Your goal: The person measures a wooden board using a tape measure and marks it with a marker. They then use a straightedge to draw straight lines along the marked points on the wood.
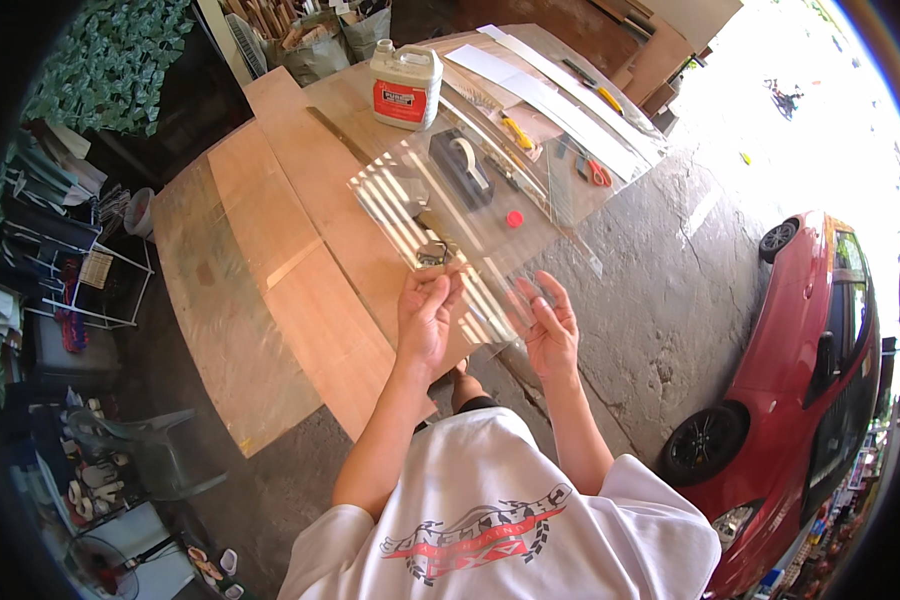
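Note:
A clear plastic sheet (490,245) is held up over the near edge of the table, with bright striped reflections across it. My left hand (428,315) is closed on its near edge, thumb against fingers. At the right near corner, my right hand (553,335) has its thumb and curled fingers around the sheet's edge; some fingertips show through the plastic. Seen through or just beyond the sheet are a dark tape dispenser (457,170) with a roll of tape and a small red cap (514,219).
A whitish jug (407,88) with a red label stands on the wooden table (290,240). Beyond lie yellow utility knives (517,132), red-handled scissors (598,173) and long white strips (570,110). A red car (780,340) stands right; a chair (150,445) and clutter are left.

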### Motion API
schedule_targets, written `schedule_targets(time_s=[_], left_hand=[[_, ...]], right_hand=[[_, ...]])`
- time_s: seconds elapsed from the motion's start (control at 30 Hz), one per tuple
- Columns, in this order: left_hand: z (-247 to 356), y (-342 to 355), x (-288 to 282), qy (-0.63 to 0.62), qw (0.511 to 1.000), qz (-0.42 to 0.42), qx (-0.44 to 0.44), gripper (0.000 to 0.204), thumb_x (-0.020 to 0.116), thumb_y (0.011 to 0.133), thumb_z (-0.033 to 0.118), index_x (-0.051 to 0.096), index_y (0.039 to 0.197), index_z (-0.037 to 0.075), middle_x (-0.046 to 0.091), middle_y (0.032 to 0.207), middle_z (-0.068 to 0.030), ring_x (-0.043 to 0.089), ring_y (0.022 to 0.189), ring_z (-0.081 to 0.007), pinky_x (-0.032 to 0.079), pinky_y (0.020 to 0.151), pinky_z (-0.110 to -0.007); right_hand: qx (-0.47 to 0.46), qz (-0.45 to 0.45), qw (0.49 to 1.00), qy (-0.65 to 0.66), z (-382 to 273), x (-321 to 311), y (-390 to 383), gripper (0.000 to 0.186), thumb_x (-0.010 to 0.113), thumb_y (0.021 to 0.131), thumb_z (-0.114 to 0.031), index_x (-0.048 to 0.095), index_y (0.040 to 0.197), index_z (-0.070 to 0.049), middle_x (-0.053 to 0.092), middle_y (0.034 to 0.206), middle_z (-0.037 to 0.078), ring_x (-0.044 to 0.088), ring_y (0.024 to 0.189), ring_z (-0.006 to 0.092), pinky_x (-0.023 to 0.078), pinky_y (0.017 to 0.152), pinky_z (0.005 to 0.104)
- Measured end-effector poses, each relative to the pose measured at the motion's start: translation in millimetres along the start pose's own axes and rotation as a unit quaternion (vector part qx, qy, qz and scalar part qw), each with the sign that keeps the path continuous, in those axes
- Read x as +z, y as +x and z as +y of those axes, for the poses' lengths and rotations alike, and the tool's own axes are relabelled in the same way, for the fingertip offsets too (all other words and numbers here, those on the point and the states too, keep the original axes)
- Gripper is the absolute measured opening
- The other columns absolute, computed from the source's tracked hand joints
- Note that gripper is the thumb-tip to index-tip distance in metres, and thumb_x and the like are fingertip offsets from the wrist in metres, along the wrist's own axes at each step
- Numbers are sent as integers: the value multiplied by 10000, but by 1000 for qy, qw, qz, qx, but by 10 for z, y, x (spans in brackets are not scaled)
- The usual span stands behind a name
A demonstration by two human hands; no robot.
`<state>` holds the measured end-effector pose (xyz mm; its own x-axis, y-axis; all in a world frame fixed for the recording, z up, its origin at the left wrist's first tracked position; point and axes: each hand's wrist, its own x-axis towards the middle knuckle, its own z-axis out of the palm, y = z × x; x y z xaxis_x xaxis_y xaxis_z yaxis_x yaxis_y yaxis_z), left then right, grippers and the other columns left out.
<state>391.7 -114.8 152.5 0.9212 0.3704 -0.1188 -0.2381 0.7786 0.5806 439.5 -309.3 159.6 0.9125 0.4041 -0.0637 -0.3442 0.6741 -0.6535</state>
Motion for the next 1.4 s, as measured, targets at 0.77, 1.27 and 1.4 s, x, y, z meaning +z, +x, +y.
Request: schedule_targets(time_s=[0.77, 1.27, 1.4], left_hand=[[479, -567, -1438, 312, 830, 455, -90, 441, 450, 1094, 335, 504, 1395, 18, 644, 1292, -160, 624, 1228, -272, 476, 1028, -400], [-636, -3578, -1105, 67, 737, 662, -122, 759, 487, 1030, 613, 350, 1565, 91, 391, 1619, -128, 418, 1443, -377, 285, 1187, -540], [-1026, -3662, -1032, 44, 817, 551, -167, 668, 493, 1038, 568, 444, 1498, 85, 542, 1490, -128, 544, 1330, -334, 381, 1140, -522]], right_hand=[[-47, 85, 990, -104, -572, -2274, 6934, 338, 400, 1048, 1, 439, 1382, 36, 545, 1386, 366, 603, 1243, 505, 561, 1003, 589], [94, 172, 956, -219, -200, -2603, 7772, 497, 529, 1073, -205, 395, 1440, 102, 564, 1354, 370, 635, 1201, 476, 587, 979, 510], [156, 237, 776, -563, -674, -2313, 7760, 636, 635, 999, -441, 588, 1274, 131, 679, 1182, 327, 686, 1111, 408, 586, 923, 448]])
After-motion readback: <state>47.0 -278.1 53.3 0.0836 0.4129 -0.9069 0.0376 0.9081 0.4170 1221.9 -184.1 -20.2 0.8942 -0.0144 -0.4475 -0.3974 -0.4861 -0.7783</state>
